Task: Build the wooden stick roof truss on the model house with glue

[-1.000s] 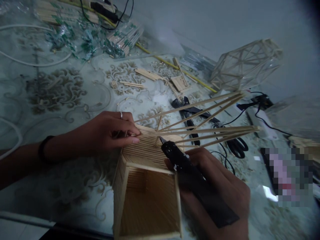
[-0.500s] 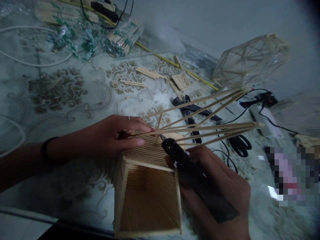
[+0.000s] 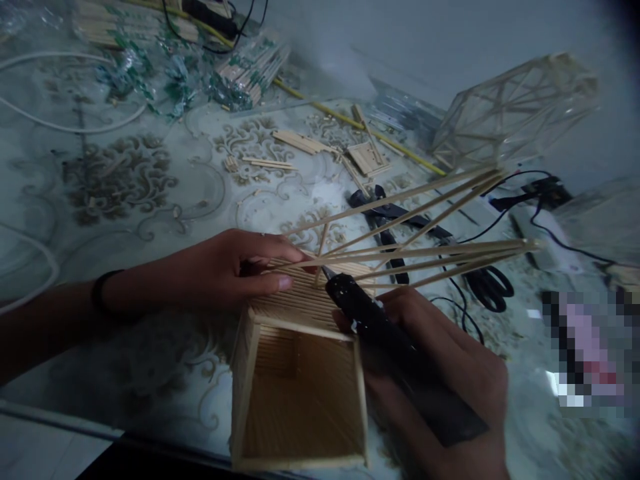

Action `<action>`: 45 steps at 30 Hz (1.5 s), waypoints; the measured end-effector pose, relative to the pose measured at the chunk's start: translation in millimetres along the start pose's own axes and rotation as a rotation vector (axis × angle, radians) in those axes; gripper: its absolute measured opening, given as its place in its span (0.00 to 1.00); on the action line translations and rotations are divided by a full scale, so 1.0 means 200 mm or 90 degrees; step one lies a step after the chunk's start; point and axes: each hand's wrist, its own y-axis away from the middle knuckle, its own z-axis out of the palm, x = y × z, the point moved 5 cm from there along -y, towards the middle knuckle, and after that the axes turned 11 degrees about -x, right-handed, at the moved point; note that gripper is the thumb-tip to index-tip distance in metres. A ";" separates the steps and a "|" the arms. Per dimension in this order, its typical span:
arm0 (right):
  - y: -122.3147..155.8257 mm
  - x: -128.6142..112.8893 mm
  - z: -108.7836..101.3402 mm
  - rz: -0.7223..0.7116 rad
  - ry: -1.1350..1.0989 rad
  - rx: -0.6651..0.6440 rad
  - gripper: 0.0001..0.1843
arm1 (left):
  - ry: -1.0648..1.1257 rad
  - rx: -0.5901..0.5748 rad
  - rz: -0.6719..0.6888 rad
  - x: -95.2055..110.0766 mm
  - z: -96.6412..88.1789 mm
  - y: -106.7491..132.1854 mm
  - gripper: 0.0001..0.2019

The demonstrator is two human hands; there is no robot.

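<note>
An open box of thin wooden sticks (image 3: 300,393) lies on its side in front of me, its opening towards me. A fan-like frame of long sticks (image 3: 425,233) rises from its top and reaches to the right. My left hand (image 3: 235,270) pinches the near ends of those sticks against the box top, fingers closed. My right hand (image 3: 440,373) is wrapped round a black glue gun (image 3: 395,347), whose tip touches the stick joint on the box top.
Black scissors (image 3: 480,283) and black cables lie just beyond the frame. A finished geometric stick lantern (image 3: 515,110) stands at the back right. Loose sticks (image 3: 300,143), a small stick panel (image 3: 367,159) and packets of sticks (image 3: 250,70) lie on the patterned surface.
My left hand has slid a little to the right along the sticks, closer to the glue gun tip. The stick frame has lifted slightly at its far end.
</note>
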 end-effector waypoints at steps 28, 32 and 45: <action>0.00 0.00 0.00 -0.046 -0.038 0.019 0.09 | 0.131 -0.022 -0.050 -0.01 0.00 0.00 0.10; 0.00 0.02 0.02 -0.041 -0.023 0.007 0.09 | 0.150 -0.020 -0.046 -0.02 0.01 0.00 0.09; 0.00 0.00 -0.01 -0.058 0.024 -0.002 0.12 | 0.154 -0.042 -0.044 0.00 0.00 -0.01 0.10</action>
